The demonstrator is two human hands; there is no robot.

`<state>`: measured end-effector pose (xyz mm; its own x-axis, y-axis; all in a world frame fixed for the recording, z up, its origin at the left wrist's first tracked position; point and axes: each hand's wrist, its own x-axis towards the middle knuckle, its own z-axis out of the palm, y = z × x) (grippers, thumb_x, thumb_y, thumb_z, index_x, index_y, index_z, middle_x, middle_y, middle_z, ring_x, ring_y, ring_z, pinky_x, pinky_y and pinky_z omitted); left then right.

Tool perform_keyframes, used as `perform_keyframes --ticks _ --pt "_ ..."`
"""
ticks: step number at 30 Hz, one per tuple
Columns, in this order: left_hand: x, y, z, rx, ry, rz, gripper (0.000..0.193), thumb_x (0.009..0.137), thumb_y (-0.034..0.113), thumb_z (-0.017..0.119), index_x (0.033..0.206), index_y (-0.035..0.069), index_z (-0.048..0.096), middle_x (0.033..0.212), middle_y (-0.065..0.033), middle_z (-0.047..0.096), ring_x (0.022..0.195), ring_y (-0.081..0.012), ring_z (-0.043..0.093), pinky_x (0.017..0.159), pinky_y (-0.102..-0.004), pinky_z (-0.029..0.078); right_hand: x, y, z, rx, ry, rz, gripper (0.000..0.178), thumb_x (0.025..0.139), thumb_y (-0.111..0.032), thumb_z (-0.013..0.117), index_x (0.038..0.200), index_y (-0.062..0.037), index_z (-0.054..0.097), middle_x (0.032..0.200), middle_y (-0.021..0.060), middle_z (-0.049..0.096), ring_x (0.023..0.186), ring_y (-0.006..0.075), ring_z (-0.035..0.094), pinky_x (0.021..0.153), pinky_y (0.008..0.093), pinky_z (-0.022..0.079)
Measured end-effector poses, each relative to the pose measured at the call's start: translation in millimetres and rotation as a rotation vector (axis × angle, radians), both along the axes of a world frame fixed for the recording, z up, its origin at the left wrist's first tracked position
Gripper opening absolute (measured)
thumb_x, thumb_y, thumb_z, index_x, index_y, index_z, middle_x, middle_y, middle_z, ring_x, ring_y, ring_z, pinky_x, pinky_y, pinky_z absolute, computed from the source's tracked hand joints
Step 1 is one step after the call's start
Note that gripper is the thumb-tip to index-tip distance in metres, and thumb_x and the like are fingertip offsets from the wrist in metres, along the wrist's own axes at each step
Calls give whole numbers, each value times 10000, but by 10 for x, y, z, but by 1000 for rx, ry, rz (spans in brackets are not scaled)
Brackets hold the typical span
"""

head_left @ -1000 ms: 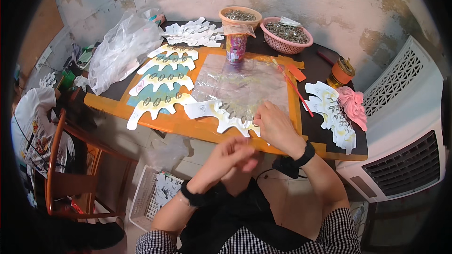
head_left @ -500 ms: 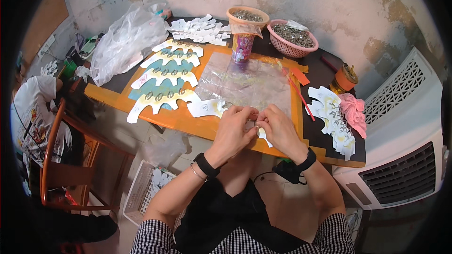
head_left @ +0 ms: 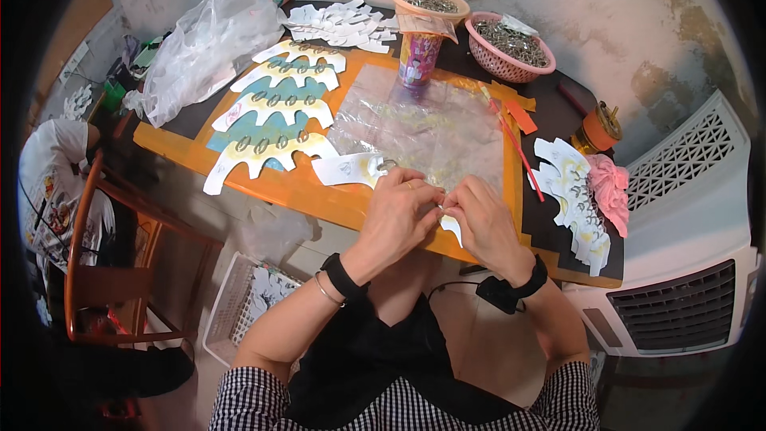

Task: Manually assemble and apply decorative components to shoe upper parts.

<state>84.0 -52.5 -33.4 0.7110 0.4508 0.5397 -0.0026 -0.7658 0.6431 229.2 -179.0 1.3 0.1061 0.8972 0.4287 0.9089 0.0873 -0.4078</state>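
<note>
At the table's near edge, my left hand (head_left: 401,214) and my right hand (head_left: 484,222) meet with thumbs and fingers pinched together. Whatever lies between the fingertips is too small to make out. Beneath them is a white scalloped piece (head_left: 345,169) with yellow stain; its left end and a small right part show, and my hands cover its middle. A metal ring (head_left: 388,164) lies on it beside my left fingers. Farther left, several similar pieces (head_left: 275,146) lie in overlapping rows, with metal rings set along their yellow-stained edges.
A clear plastic sheet (head_left: 447,124) covers the table's middle. Behind it stand a purple cup (head_left: 418,62), an orange basket (head_left: 405,3) and a pink basket (head_left: 503,66) of metal parts. At right lie a red stick (head_left: 523,156), stacked ringed pieces (head_left: 568,207) and a pink cloth (head_left: 610,191).
The view has shifted slightly. Both hands stay together over the same piece, and the fingers of my right hand have changed their pose a little.
</note>
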Motion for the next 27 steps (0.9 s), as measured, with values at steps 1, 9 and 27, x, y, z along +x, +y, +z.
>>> perform_keyframes --ticks 1,9,27 --pt "-4 0 -6 -5 1 -2 186 772 103 807 944 81 740 987 -63 734 1115 -321 611 956 -440 471 17 -3 -7 6 2 13 85 900 -30 676 931 -36 597 950 124 559 905 365 588 804 446 466" --pt "-20 0 8 19 20 -3 135 792 85 808 917 90 758 1074 -30 774 1151 -328 633 999 -445 483 281 -30 144 -204 455 82 146 904 -34 685 1048 -21 707 976 114 606 895 288 630 785 371 507" --pt "-38 -7 19 -75 52 -29 107 816 65 796 894 67 723 1062 -47 784 1205 -335 600 1020 -443 468 441 269 278 -330 254 252 178 793 -55 817 958 -27 757 876 72 609 829 216 619 735 324 492"
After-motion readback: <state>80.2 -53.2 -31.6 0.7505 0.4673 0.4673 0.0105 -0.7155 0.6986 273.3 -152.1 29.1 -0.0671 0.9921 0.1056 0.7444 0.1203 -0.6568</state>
